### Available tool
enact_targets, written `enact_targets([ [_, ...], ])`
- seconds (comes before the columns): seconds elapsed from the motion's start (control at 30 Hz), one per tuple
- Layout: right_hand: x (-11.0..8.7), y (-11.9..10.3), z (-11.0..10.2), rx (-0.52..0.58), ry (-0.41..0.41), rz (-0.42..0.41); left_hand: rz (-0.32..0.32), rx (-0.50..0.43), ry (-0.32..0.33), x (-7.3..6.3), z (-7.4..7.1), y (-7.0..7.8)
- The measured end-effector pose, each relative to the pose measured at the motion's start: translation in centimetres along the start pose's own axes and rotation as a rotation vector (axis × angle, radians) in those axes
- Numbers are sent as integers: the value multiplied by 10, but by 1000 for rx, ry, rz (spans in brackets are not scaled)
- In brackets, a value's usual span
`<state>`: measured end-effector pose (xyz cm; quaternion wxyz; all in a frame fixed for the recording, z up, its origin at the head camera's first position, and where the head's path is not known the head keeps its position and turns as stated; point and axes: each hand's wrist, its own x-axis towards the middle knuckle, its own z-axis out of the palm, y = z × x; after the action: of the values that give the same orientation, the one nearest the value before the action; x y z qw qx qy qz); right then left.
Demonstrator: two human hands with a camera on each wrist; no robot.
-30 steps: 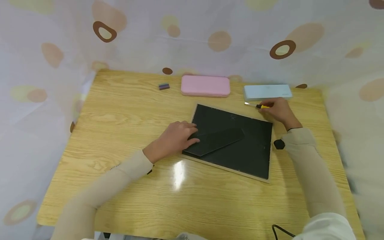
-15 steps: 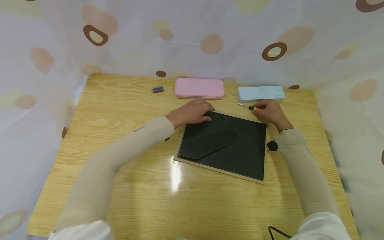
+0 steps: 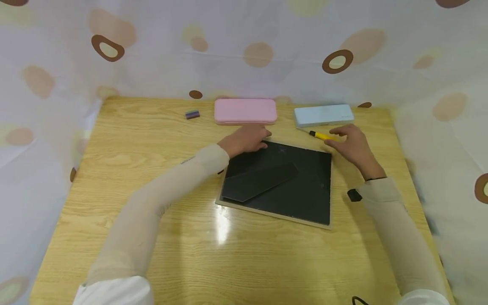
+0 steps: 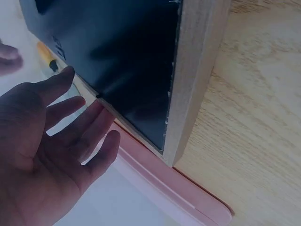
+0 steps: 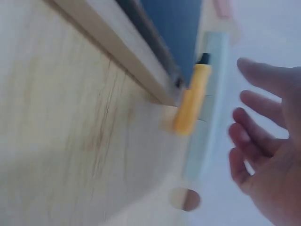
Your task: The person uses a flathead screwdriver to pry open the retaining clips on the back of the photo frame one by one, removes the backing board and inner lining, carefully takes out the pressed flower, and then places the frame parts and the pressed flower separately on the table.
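Observation:
A picture frame [image 3: 312,190] lies face down, its black back up and its stand leg [image 3: 263,182] folded flat. My left hand [image 3: 245,139] is at the frame's far-left edge; in the left wrist view its fingers are loosely bent beside the wooden rim, gripping nothing. A screwdriver [image 3: 322,136] with a yellow handle and black collar lies beyond the frame's far-right corner, tip toward the light blue case. Just right of it is my right hand [image 3: 354,146], thumb and fingers apart. The right wrist view shows the screwdriver handle [image 5: 193,101] clear of the fingers.
A pink case [image 3: 245,111] and a light blue case [image 3: 324,115] stand along the table's back edge. Left of them is a small dark purple block [image 3: 192,115]. A black cable [image 3: 358,300] shows at the front edge. Patterned cloth [image 3: 152,55] hangs behind the table.
My left hand has shifted from the frame's left side to its far edge. My right hand has let go of the screwdriver and drawn slightly away.

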<state>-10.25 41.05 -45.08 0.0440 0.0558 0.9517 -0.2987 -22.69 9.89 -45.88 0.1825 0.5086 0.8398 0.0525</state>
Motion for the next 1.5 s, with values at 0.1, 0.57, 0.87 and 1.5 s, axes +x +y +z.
enact_targets([
  [0.1, -31, -9, -5, 1, 26, 55, -4, -1, 11, -1, 5, -4],
  [0.57, -166, -47, 55, 348, -338, 541, -103, -93, 6, -16, 8, -12],
  [0.87, -167, -45, 67, 413, -248, 573, -153, -138, 39, -32, 15, -20],
  [1.5, -118, -32, 49, 264, -189, 402, -245, -442, -51, -111, 31, -23],
])
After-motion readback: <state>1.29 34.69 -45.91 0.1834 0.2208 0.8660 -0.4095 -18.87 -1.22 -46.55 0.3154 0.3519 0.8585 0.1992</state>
